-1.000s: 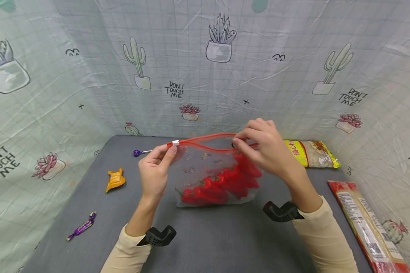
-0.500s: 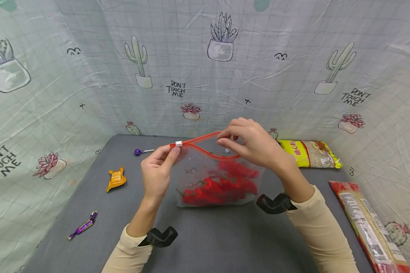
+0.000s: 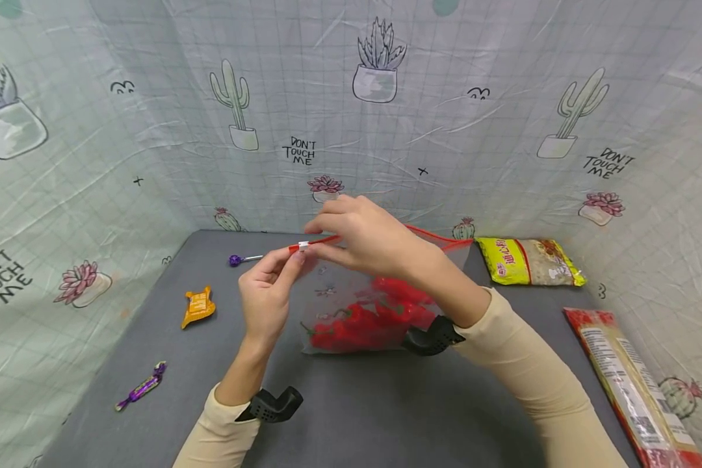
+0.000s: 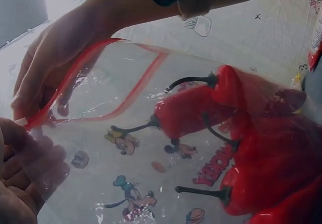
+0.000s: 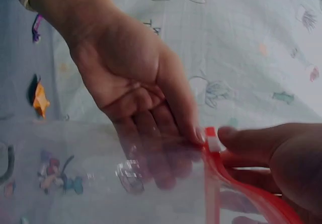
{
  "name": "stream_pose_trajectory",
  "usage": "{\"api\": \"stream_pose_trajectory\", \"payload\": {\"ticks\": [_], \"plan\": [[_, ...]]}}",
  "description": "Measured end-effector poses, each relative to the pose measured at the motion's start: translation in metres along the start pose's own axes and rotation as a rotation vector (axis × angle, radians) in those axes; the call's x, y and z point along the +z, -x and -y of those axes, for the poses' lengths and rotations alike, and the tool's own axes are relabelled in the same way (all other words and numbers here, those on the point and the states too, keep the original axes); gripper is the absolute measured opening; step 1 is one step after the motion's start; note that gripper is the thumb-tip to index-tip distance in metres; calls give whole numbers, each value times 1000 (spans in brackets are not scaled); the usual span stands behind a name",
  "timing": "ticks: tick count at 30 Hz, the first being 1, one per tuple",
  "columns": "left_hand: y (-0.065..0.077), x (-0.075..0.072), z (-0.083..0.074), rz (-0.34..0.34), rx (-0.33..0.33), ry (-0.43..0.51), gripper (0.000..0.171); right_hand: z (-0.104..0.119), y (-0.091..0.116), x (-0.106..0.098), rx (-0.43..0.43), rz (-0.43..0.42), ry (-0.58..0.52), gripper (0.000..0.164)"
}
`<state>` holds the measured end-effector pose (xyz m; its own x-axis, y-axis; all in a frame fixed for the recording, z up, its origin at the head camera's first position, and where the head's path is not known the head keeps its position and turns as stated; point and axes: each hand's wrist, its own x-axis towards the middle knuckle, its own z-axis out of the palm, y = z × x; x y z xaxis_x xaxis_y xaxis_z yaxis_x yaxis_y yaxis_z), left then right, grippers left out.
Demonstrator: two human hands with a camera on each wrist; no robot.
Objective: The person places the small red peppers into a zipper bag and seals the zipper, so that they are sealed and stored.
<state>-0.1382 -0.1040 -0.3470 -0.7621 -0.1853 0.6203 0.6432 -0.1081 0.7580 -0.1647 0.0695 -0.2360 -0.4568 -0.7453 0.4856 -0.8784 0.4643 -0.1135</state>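
A clear zip bag (image 3: 351,289) with a red zip strip (image 5: 251,194) stands on the table, its mouth apart. Several red peppers (image 4: 186,110) with dark stems lie inside it. At the bag's left corner my left hand (image 3: 269,279) pinches the strip's end between thumb and fingers. The white slider (image 3: 303,246) sits right beside that pinch. My right hand (image 3: 368,237) reaches across the bag's mouth with thumb and forefinger around the slider's right side. A gap shows between those two fingers; whether they touch the slider is hard to tell.
On the left lie a purple lollipop (image 3: 236,260), an orange wrapped snack (image 3: 199,307) and a purple twist-wrapped candy (image 3: 143,387). To the right are a yellow food packet (image 3: 529,261) and a long red-ended packet (image 3: 626,383). A patterned curtain (image 3: 351,130) surrounds the grey table (image 3: 363,409).
My right hand has moved left along the bag's mouth, from its right part to the slider, having left the strip there. The left hand keeps its pinch in nearly the same place.
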Motion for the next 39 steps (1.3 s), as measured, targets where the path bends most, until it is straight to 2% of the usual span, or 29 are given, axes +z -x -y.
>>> {"api": "stream_pose_trajectory", "payload": {"ticks": [5,10,14,16,19,23,27,31,39], "plan": [[0,-1,0,-26,35,-50,17,8,-7,6,47,59,53,12],[0,-1,-2,-43,151,-41,13,9,-5,9,6,29,70,10],[0,2,-2,-47,242,-59,11,11,2,9,-28,16,154,10],[0,3,-2,-49,270,-80,12,12,5,7,-30,26,204,11],[0,3,-1,-74,299,-126,12,11,10,1,-26,51,219,12],[-3,0,-2,-128,305,-173,10,1,21,-9,3,97,182,10],[-5,-1,-9,-161,281,-197,6,-19,45,-22,60,117,141,9],[-6,-2,-17,-162,247,-213,7,-39,77,-33,109,92,129,8],[-10,-8,-11,-170,190,-209,10,-66,130,-56,169,14,209,13]]}}
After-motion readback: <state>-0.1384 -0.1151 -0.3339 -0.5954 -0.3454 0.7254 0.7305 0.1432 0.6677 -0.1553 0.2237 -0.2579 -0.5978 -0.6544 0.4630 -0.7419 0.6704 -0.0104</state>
